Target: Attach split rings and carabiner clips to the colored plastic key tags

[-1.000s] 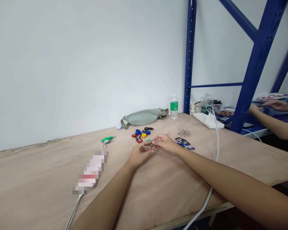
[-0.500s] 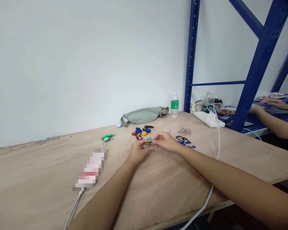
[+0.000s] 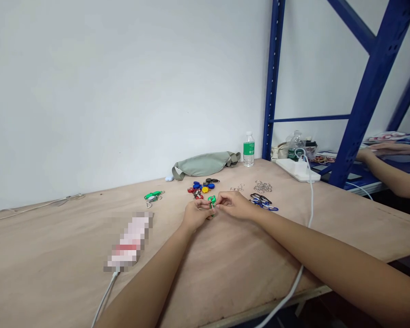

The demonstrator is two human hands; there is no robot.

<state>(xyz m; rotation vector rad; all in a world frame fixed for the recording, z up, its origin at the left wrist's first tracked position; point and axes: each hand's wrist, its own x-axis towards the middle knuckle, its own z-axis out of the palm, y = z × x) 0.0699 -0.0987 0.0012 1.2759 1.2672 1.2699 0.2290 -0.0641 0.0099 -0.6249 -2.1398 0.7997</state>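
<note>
- Left hand point(image 3: 195, 215): fingers curled inward, fingertips pinching a small green plastic tag point(image 3: 212, 206) from the left. The tag's exact form is partly hidden by the fingers.
- Right hand point(image 3: 235, 205): thumb and forefinger pressed together on the same tag from the right. The two hands meet at the tag, held just above the worktop point(image 3: 246, 273), a tan board surface.
- Just beyond the fingertips: a cluster of round plastic key tags point(image 3: 203, 187) in blue, red, yellow and black, lying in a loose heap.
- Right of the right hand: blue-and-black metal carabiners point(image 3: 263, 202), close beside it. Farther back lie a pile of silver split rings point(image 3: 262, 187) and a smaller scatter of metal rings point(image 3: 237, 187).
- Left of the hands, well apart: green-and-white tags with metal clips point(image 3: 153, 197).
- Back edge: a sage-green fabric waist bag point(image 3: 205, 164) and a clear water bottle with a green label point(image 3: 248, 150).
- Right side: a white power strip point(image 3: 297, 170) with a white cable point(image 3: 310, 200) running down across the worktop.
- Near left: a pixelated object point(image 3: 130, 241), identity not determinable.
- Far right: a co-worker's hands point(image 3: 392, 148) rest on a blue surface beyond a blue steel shelving frame point(image 3: 372, 91).
</note>
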